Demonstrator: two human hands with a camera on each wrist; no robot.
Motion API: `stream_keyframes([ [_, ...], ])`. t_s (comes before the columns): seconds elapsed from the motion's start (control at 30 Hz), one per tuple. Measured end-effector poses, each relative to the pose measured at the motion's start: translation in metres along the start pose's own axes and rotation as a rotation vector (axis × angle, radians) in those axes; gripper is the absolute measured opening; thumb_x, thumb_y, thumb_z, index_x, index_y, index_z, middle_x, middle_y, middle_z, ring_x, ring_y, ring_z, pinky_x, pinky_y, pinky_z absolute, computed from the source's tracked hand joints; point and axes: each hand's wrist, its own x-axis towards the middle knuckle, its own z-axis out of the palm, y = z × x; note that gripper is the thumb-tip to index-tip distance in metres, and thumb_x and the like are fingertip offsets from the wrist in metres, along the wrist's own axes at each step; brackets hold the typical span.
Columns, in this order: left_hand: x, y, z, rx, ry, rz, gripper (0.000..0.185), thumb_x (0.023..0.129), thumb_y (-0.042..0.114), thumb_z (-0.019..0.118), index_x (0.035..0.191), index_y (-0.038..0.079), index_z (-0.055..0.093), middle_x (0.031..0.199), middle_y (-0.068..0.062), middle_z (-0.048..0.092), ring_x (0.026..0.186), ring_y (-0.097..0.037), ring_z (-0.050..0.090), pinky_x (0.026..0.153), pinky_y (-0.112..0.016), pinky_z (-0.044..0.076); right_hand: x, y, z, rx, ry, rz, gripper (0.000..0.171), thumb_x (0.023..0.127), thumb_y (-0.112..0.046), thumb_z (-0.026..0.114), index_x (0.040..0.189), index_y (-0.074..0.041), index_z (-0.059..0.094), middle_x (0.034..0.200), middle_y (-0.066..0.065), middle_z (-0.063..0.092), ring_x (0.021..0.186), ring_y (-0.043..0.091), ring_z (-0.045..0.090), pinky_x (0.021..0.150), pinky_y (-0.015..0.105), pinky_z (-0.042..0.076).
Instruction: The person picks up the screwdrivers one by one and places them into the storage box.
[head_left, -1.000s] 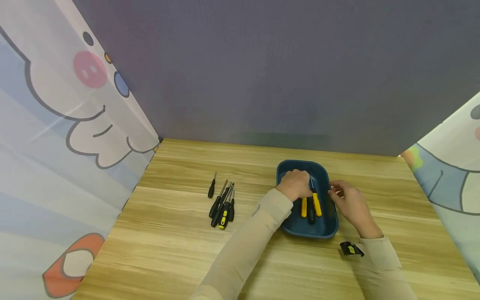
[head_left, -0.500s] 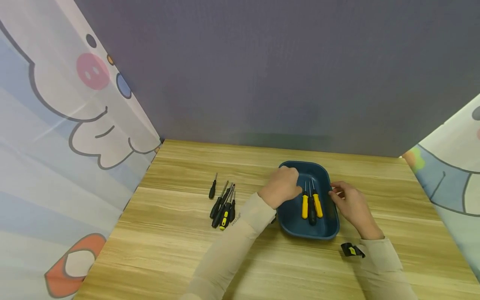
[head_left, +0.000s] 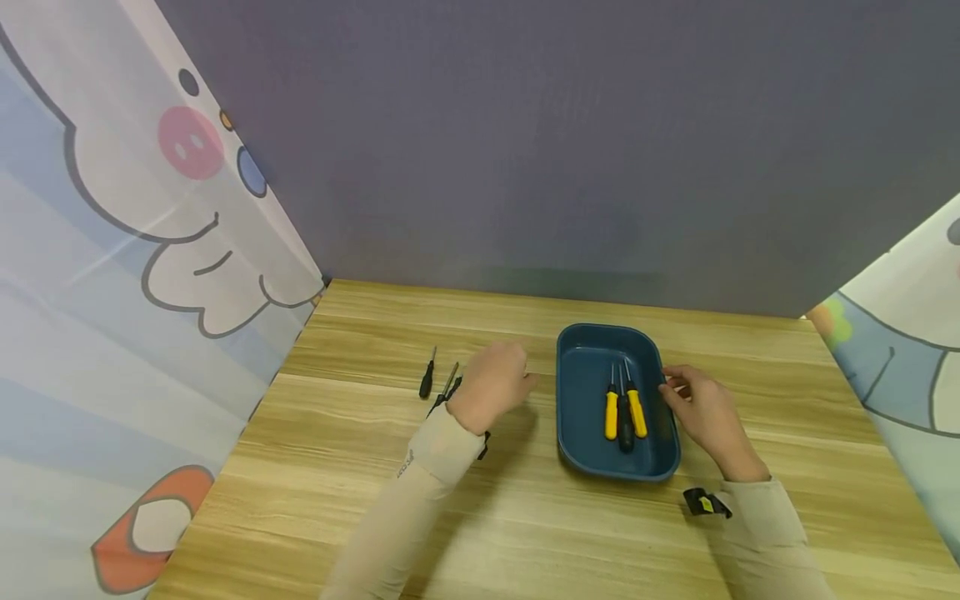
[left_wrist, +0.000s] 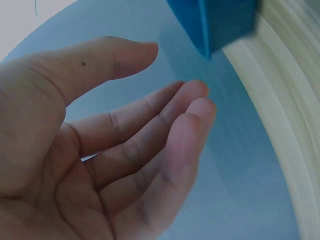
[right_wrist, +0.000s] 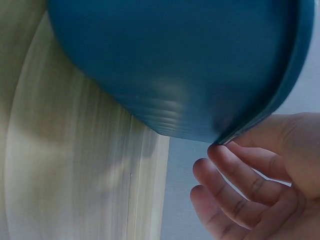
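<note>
A dark blue tray [head_left: 587, 392] sits on the wooden table [head_left: 525, 517] and holds three screwdrivers, two yellow-handled [head_left: 636, 412] and one black [head_left: 624, 429]. My right hand [head_left: 693, 404] rests at the tray's right rim. In the right wrist view its thumb touches the rim of the tray [right_wrist: 190, 65] and the other fingers [right_wrist: 235, 180] curl loosely, clear of the wall. My left hand [head_left: 491, 385] hovers empty over a pile of black screwdrivers [head_left: 450, 382], hiding most of them. Its palm [left_wrist: 165, 100] shows relaxed fingers and nothing in it.
A small black screwdriver [head_left: 427, 379] lies apart at the left of the pile. A black-and-yellow piece [head_left: 705, 502] sits by my right wrist. Printed curtains [head_left: 150, 292] flank the table, and a grey wall [head_left: 525, 167] stands behind it.
My left hand has let go of a screwdriver in the tray and moved left, out of the tray, to above the pile on the table. The right hand has stayed at the rim.
</note>
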Motion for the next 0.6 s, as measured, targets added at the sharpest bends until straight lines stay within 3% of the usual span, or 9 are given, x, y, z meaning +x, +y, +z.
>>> stream_keyframes([
  [0.17, -0.017, -0.022, -0.002, -0.009, 0.028, 0.001, 0.037, 0.095, 0.017, 0.069, 0.061, 0.015, 0.058, 0.051, 0.007, 0.043, 0.041, -0.006, 0.033, 0.039, -0.021, 0.029, 0.0, 0.001, 0.001, 0.002, 0.003, -0.002, 0.029, 0.096, -0.004, 0.064, 0.121, 0.01, 0.061, 0.101, 0.025, 0.067, 0.085, 0.041, 0.066, 0.07, 0.054, 0.054],
  [0.27, -0.028, -0.035, -0.002, -0.007, 0.05, -0.016, 0.02, 0.095, 0.014, 0.07, 0.075, 0.011, 0.071, 0.067, 0.001, 0.062, 0.046, -0.006, 0.044, 0.044, -0.022, 0.039, -0.001, 0.002, 0.002, 0.001, 0.013, -0.011, 0.028, 0.095, -0.003, 0.065, 0.12, 0.01, 0.062, 0.099, 0.024, 0.067, 0.083, 0.04, 0.066, 0.069, 0.054, 0.054],
  [0.4, -0.041, -0.054, 0.0, 0.017, 0.088, -0.057, 0.034, 0.093, 0.011, 0.07, 0.061, 0.013, 0.059, 0.057, 0.004, 0.052, 0.044, -0.006, 0.037, 0.041, -0.022, 0.035, -0.001, 0.003, 0.003, -0.001, 0.017, -0.016, 0.028, 0.095, -0.002, 0.065, 0.119, 0.01, 0.062, 0.099, 0.025, 0.067, 0.082, 0.04, 0.066, 0.068, 0.054, 0.054],
  [0.5, -0.049, -0.068, 0.003, 0.04, 0.103, -0.102, 0.049, 0.093, 0.01, 0.069, 0.054, 0.017, 0.04, 0.049, 0.007, 0.03, 0.042, -0.007, 0.028, 0.039, -0.022, 0.028, 0.0, 0.003, 0.003, -0.004, 0.017, -0.016, 0.028, 0.095, -0.003, 0.065, 0.119, 0.01, 0.062, 0.099, 0.025, 0.067, 0.082, 0.04, 0.066, 0.068, 0.054, 0.054],
  [0.6, -0.055, -0.08, 0.004, 0.075, 0.107, -0.161, 0.043, 0.092, 0.011, 0.069, 0.056, 0.016, 0.046, 0.051, 0.005, 0.037, 0.043, -0.01, 0.034, 0.039, -0.025, 0.032, 0.0, 0.003, 0.002, -0.006, 0.022, -0.022, 0.028, 0.095, -0.002, 0.065, 0.119, 0.01, 0.062, 0.099, 0.025, 0.067, 0.082, 0.04, 0.066, 0.067, 0.054, 0.054],
])
